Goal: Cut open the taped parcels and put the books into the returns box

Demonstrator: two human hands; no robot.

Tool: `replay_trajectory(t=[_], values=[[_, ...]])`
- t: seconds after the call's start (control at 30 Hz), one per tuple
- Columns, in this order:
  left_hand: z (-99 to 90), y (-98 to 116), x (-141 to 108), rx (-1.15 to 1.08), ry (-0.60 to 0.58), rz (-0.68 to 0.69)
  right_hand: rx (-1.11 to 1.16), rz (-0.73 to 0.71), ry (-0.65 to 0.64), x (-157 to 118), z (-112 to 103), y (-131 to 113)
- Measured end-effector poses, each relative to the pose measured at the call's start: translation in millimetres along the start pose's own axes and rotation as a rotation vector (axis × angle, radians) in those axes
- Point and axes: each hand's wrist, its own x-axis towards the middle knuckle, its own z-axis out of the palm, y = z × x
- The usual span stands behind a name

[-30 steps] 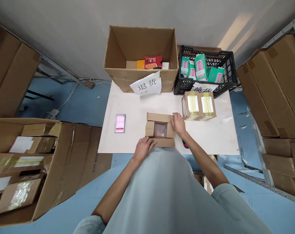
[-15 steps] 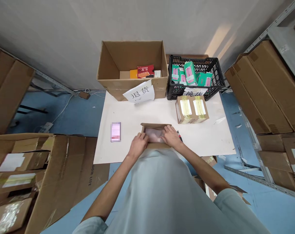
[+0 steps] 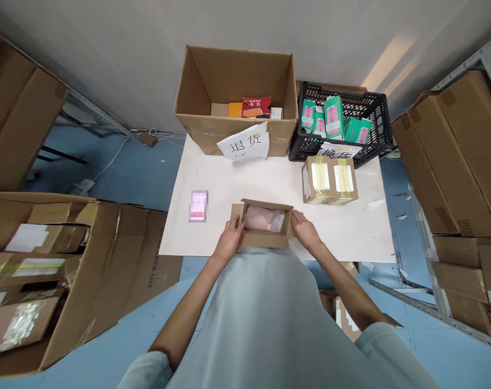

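A small open cardboard box (image 3: 265,239) lies at the near edge of the white table, against my shirt. Inside it is a pinkish item in translucent wrap (image 3: 263,219); I cannot make out its kind. My left hand (image 3: 231,237) grips the box's left end, by a raised flap (image 3: 237,210). At the opposite end, the fingers of my right hand (image 3: 304,228) are closed on the right flap. Both hands are outside the box opening.
A large carton (image 3: 237,129) with books and a paper sign stands at the back. Beside it are a black crate (image 3: 375,129) of green boxes and two taped parcels (image 3: 330,181). A blurred pink rectangle (image 3: 199,206) lies left on the table (image 3: 249,175).
My right hand has moved from over the opening out to the right flap. The box's flaps are spread wider, and more of the wrapped item shows. The view has shifted slightly.
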Motion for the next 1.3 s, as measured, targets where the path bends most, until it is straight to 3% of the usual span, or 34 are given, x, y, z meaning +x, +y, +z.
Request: replay_trajectory(t=[0.23,0.43,0.67,0.83,0.93,1.07,1.17,1.3], values=[[-3.9,-5.2,-10.7,-0.041,-0.040,0.028,0.065,0.003,-0.008,-6.8,-3.0,-23.4],[-1.2,-11.3,-4.3,-0.065,-0.054,0.027,-0.099,-0.001,-0.044,9.8,6.3,-33.3],[-9.8,1.7,-0.8,-0.005,-0.058,0.017,-0.099,0.067,-0.027,21.9,14.8,-38.7],[-4.5,23.9,41.4,0.072,-0.093,0.136,-0.078,0.153,-0.064,23.4,13.9,-41.9],[15.1,37.3,83.1,0.167,-0.230,0.183,-0.081,0.171,-0.071,25.6,14.1,-44.4],[40.2,48.0,128.8,0.332,-0.392,0.124,-0.084,0.168,-0.090,27.5,11.1,-47.0],[47.6,50.7,144.5,0.397,-0.441,0.110,-0.086,0.180,-0.125,28.3,8.2,-49.0],[41.4,55.2,145.7,0.466,-0.512,0.110,-0.053,0.179,-0.128,28.1,8.7,-50.2]])
